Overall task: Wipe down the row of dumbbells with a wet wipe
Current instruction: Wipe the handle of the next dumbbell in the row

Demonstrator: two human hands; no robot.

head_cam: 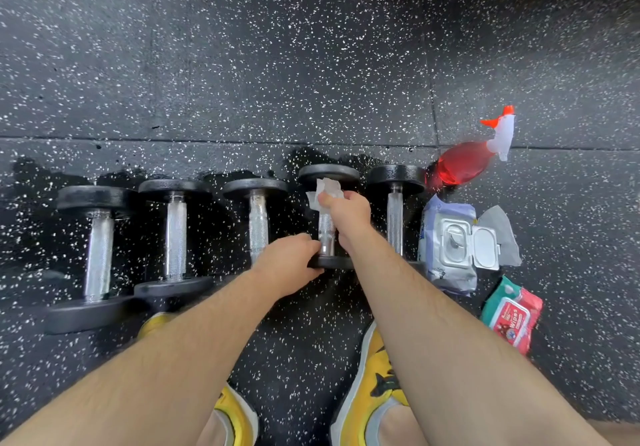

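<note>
Row of dumbbells (258, 227) — five lying side by side on the speckled rubber floor (277, 64), handles pointing away from the person.
The fourth dumbbell (329, 173) from the left is held at its near end by the left hand (287, 262), fingers curled where handle meets plate; the right hand (348, 215) lies over the far part of the handle. Right of the row lie a lavender wipes pack (446, 237) with its lid flipped open, a red spray bottle (464, 165) on its side beyond it, and a smaller red-and-teal wipes pack (512, 314) nearer the person. Smallest item — the wet wipe (323, 192), white and crumpled, gripped in the closed fingers of the right hand, just short of the far plate.
</note>
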